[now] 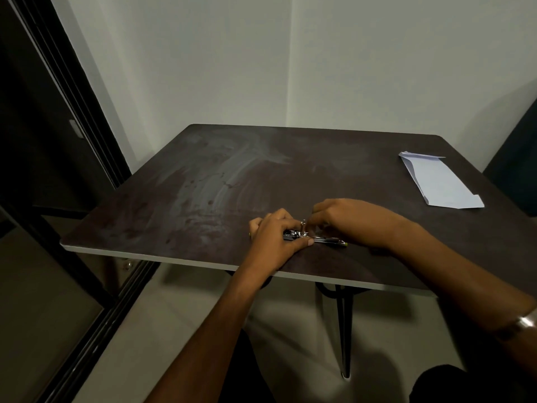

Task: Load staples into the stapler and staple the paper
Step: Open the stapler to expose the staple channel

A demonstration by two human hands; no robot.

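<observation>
A small black and metal stapler (316, 239) lies opened out on the dark table (203, 184) near its front edge. My left hand (276, 237) grips its left end, thumb pressed along the front side. My right hand (351, 221) is bent over the middle and right part, fingertips pinched at a small upright metal piece; whether staples are between the fingers is hidden. A folded white paper (441, 181) lies far off at the table's right edge, untouched.
The table stands in a room corner, with white walls behind and a dark sliding door frame (72, 126) to the left. A dark chair back (517, 158) shows at the far right. Metal table legs (344, 330) descend below the front edge.
</observation>
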